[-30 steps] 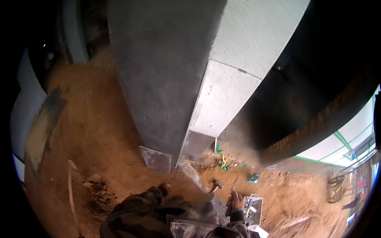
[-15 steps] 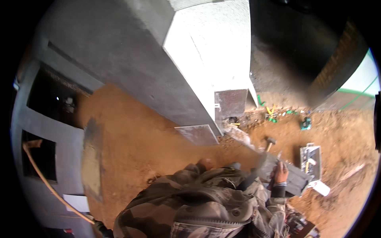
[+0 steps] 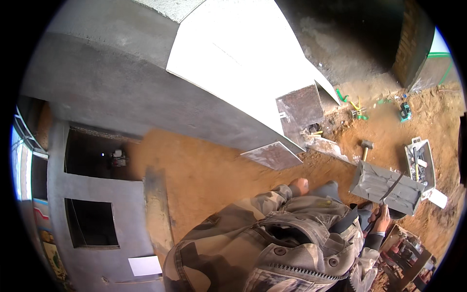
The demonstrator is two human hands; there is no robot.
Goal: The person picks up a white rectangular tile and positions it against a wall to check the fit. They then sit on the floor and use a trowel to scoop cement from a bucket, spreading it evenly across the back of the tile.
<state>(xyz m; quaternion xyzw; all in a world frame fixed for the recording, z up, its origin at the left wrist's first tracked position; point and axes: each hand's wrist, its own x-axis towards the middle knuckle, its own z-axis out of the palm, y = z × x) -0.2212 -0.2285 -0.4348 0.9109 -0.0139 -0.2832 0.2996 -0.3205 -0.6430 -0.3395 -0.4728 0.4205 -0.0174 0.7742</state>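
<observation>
My right hand (image 3: 382, 219) is closed at the near side of a long grey block (image 3: 382, 182) with a creased, streaked surface. From its fingers a thin dark strip (image 3: 394, 185) runs across the block's top; whether it is a tool or a strap I cannot tell. My left hand (image 3: 299, 186) shows at the end of a camouflage sleeve, beside a blue-grey patch of clothing (image 3: 331, 189). Its fingers are too unclear to read, and I see nothing in it.
A hammer (image 3: 366, 149) lies beyond the block. To the right stands a pale toolbox (image 3: 428, 151) holding tools. A teal power tool (image 3: 405, 112) rests farther off. A crate of reddish things (image 3: 404, 258) is close by. Dark boards (image 3: 273, 155) lean near the white wall (image 3: 233, 58).
My right hand has moved from the block's top to its near edge, and the dark strip now shows. The view has turned, shifting the scene rightward. A wooden-handled tool at left has gone from view.
</observation>
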